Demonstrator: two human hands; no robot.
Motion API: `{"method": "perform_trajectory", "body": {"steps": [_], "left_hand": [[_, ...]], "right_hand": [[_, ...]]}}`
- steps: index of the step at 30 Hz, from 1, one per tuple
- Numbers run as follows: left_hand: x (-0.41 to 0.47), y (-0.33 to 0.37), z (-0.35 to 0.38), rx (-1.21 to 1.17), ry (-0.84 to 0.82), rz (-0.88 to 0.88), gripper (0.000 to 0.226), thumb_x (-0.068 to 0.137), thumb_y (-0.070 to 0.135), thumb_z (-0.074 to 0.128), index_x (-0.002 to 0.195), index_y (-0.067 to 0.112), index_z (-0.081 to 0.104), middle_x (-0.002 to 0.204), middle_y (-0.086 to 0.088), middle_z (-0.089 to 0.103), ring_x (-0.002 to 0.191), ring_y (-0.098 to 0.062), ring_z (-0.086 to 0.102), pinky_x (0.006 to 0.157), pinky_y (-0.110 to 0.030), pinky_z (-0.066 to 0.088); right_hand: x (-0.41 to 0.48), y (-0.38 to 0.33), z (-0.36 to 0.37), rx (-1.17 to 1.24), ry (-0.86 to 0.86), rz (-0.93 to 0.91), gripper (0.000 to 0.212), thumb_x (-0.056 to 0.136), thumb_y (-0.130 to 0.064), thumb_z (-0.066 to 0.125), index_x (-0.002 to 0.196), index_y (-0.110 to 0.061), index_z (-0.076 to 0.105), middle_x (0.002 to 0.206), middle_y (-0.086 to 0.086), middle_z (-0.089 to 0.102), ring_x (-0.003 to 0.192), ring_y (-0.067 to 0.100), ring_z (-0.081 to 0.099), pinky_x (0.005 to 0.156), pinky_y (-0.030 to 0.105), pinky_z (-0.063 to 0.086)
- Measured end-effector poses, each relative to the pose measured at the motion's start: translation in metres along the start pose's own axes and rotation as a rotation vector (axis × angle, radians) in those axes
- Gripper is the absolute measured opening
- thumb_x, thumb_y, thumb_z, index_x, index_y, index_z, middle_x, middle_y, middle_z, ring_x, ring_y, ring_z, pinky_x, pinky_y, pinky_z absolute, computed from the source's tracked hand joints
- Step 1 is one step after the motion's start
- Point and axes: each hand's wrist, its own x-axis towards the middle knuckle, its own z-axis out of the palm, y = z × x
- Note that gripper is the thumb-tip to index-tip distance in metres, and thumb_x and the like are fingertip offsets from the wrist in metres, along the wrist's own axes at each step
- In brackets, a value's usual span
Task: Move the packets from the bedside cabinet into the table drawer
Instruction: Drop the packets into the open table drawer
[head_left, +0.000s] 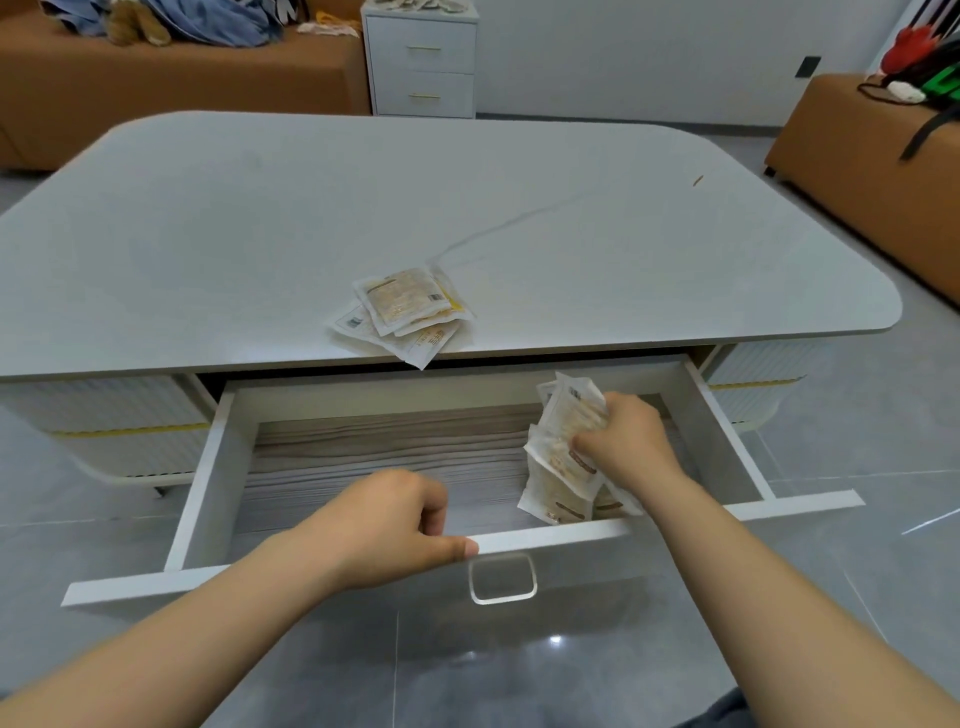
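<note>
Crinkly plastic packets sit bunched in the right hand, grip curled, inside the wood-grained drawer. The left hand clasps its front edge.

One table with one open drawer and one handle. Two hands: left hand, right hand. One pile of packets, about four, overlapped; one bunch of packets, several, uncountable. One bedside cabinet, two small drawers. Two brown sofas, far left and far right.

Bright even light, floor glare, soft focus, bowed wide-angle edges.
</note>
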Motion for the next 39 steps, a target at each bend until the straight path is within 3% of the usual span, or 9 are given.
{"method": "perform_trajectory", "body": {"steps": [5, 10, 15, 17, 20, 24, 29, 32, 39], "left_hand": [[-0.003, 0.003, -0.003, -0.011, -0.008, 0.0, 0.041, 0.076, 0.06, 0.063, 0.067, 0.022, 0.051, 0.067, 0.007, 0.055, 0.065, -0.007, 0.049, 0.06, -0.024, 0.04], [-0.003, 0.005, -0.003, -0.006, -0.02, 0.002, 0.041, 0.077, 0.06, 0.063, 0.068, 0.022, 0.052, 0.067, 0.008, 0.055, 0.065, -0.007, 0.049, 0.061, -0.025, 0.041], [0.0, 0.003, -0.01, -0.044, -0.06, -0.031, 0.04, 0.078, 0.057, 0.064, 0.069, 0.019, 0.057, 0.066, 0.006, 0.056, 0.062, -0.008, 0.05, 0.06, -0.025, 0.041], [0.002, -0.001, -0.018, -0.062, 0.023, -0.035, 0.034, 0.079, 0.053, 0.065, 0.072, 0.02, 0.059, 0.068, 0.007, 0.058, 0.063, -0.006, 0.051, 0.06, -0.023, 0.041], [0.011, -0.008, -0.042, 0.03, 0.376, 0.017, 0.023, 0.077, 0.043, 0.07, 0.088, 0.027, 0.057, 0.088, 0.013, 0.058, 0.083, -0.008, 0.054, 0.072, -0.023, 0.043], [0.042, -0.014, -0.071, 0.163, 0.59, 0.003, 0.076, 0.068, 0.041, 0.078, 0.133, 0.023, 0.043, 0.134, 0.0, 0.042, 0.124, -0.025, 0.037, 0.1, -0.035, 0.037], [0.093, -0.017, -0.089, 0.13, 0.337, -0.158, 0.118, 0.06, 0.063, 0.075, 0.148, 0.043, -0.001, 0.158, 0.003, -0.008, 0.145, -0.034, -0.004, 0.114, -0.056, 0.02], [0.116, -0.019, -0.084, 0.167, 0.254, -0.183, 0.103, 0.065, 0.067, 0.067, 0.146, 0.045, 0.008, 0.158, -0.004, 0.004, 0.144, -0.034, 0.009, 0.11, -0.055, 0.027], [0.097, -0.011, -0.089, 0.263, 0.276, -0.033, 0.054, 0.088, 0.027, 0.057, 0.139, 0.032, 0.041, 0.142, -0.006, 0.036, 0.115, -0.032, 0.051, 0.096, -0.037, 0.043]], "right_hand": [[0.007, 0.01, 0.001, -0.162, 0.02, 0.087, 0.017, 0.077, -0.005, 0.061, 0.092, -0.011, 0.053, 0.096, 0.009, 0.062, 0.081, 0.025, 0.057, 0.056, 0.028, 0.044], [0.006, 0.01, 0.002, -0.236, -0.059, 0.092, 0.067, 0.076, -0.014, 0.075, 0.135, -0.01, 0.043, 0.127, 0.014, 0.053, 0.112, 0.031, 0.055, 0.082, 0.037, 0.05], [0.005, -0.001, -0.007, -0.281, -0.02, -0.055, 0.047, 0.08, -0.013, 0.067, 0.126, -0.011, 0.055, 0.125, 0.009, 0.059, 0.112, 0.026, 0.056, 0.088, 0.035, 0.049], [0.0, -0.007, -0.007, -0.266, -0.104, -0.113, 0.047, 0.081, -0.015, 0.067, 0.127, -0.015, 0.056, 0.126, 0.005, 0.06, 0.114, 0.023, 0.056, 0.091, 0.033, 0.049], [-0.007, -0.016, -0.006, -0.282, -0.191, -0.227, 0.043, 0.083, -0.016, 0.064, 0.125, -0.017, 0.058, 0.124, 0.002, 0.061, 0.113, 0.019, 0.056, 0.089, 0.028, 0.046], [-0.01, -0.021, -0.005, -0.278, -0.203, -0.298, 0.044, 0.085, -0.017, 0.062, 0.128, -0.019, 0.056, 0.128, 0.0, 0.059, 0.118, 0.018, 0.054, 0.09, 0.026, 0.044], [-0.009, -0.021, -0.007, -0.251, -0.197, -0.341, 0.045, 0.084, -0.018, 0.062, 0.129, -0.02, 0.055, 0.129, -0.002, 0.059, 0.119, 0.016, 0.053, 0.097, 0.03, 0.046], [-0.009, -0.02, -0.008, -0.248, -0.197, -0.348, 0.045, 0.085, -0.018, 0.062, 0.129, -0.021, 0.055, 0.129, -0.003, 0.059, 0.119, 0.016, 0.054, 0.096, 0.03, 0.046], [-0.011, -0.022, -0.012, -0.186, -0.181, -0.367, 0.043, 0.085, -0.017, 0.063, 0.127, -0.018, 0.057, 0.125, -0.001, 0.061, 0.114, 0.015, 0.057, 0.097, 0.029, 0.047]]}}
